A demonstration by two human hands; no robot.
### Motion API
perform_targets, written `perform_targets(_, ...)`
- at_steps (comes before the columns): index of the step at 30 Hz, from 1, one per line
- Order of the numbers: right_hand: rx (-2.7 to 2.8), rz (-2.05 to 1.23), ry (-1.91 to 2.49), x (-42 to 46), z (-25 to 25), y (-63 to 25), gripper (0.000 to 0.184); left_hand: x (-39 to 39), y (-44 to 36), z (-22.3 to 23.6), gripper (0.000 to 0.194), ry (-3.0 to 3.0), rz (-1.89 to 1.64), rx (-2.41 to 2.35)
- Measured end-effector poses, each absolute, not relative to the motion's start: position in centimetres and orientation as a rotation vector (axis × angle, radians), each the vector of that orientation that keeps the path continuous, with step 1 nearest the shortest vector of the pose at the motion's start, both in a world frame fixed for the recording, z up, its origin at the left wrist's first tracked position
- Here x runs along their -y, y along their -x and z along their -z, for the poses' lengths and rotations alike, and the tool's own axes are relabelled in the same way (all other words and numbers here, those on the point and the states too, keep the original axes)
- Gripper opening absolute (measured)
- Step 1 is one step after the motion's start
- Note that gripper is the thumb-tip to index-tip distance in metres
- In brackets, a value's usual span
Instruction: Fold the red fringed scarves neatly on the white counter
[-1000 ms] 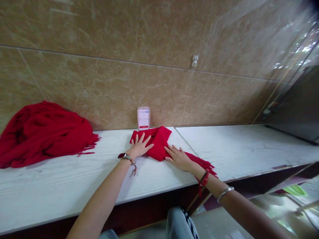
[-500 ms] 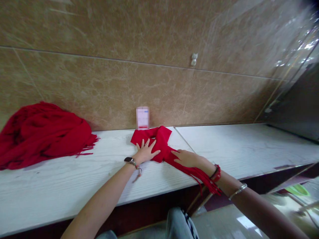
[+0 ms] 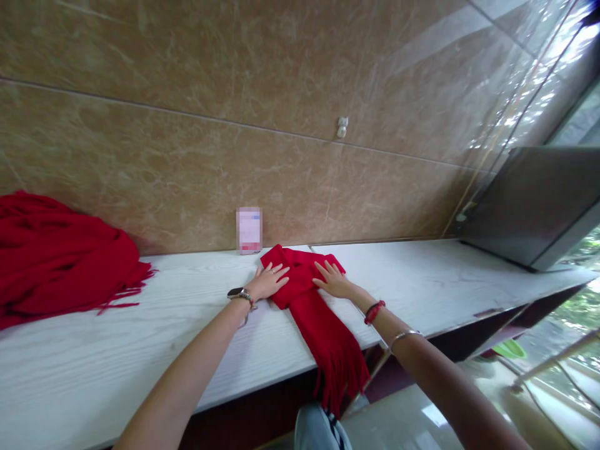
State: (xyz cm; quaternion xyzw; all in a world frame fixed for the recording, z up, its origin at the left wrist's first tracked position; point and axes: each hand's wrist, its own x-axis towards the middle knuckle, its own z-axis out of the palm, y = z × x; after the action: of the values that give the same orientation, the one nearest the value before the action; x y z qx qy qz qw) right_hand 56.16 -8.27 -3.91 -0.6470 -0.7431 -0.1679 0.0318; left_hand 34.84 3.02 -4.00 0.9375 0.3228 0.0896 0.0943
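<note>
A red fringed scarf [image 3: 300, 284] lies folded over itself on the white counter [image 3: 225, 353]. Its long tail runs toward me, and the fringe hangs over the front edge above my knee. My left hand [image 3: 267, 281] rests with spread fingers on the left side of the folded part. On the right side, my right hand [image 3: 332, 279] lies palm down, its fingers apart on the cloth. Neither hand grips the fabric.
A large heap of red fringed cloth [image 3: 60, 256] sits at the left by the tiled wall [image 3: 187, 175]. Behind the scarf a phone [image 3: 249, 231] leans on the wall. A dark grey boxy appliance [image 3: 529, 206] stands at the far right.
The scarf has been turned, so its fringed tail swings from the right toward me and over the edge. Both hands shifted with it, and the view has moved to the right.
</note>
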Motion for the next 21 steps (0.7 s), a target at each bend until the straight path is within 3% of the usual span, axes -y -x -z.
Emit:
perform_targets(4,2.438,0.634,1.860,5.5,7.4,-56.9,0.033,0.1,-32.8,3.7,0.052,-2.972,-0.577,-0.794)
perform_targets(9,2.557,0.587,1.780,4.6,8.0,-58.7,0.031,2.9,-32.1,3.5,0.050,-2.986,-0.112,-0.327)
perform_targets(12,2.345,0.366,2.028,3.8,6.6,-59.1,0.035,1.7,-32.8,2.7,0.046,-2.887,-0.118,-0.337)
perform_targets(16,1.675,0.240,2.370,2.0,4.4,-58.6,0.051,-2.0,-34.7,1.7,0.048,-2.879,-0.517,-0.633)
perform_targets(18,1.683,0.219,2.420,1.3,4.2,-58.6,0.053,-3.8,-35.4,2.2,0.051,-2.871,-0.582,-0.827)
perform_targets(21,2.001,0.202,2.379,1.0,5.0,-59.5,0.042,-5.6,-35.6,4.0,0.054,-2.852,-0.345,-0.952)
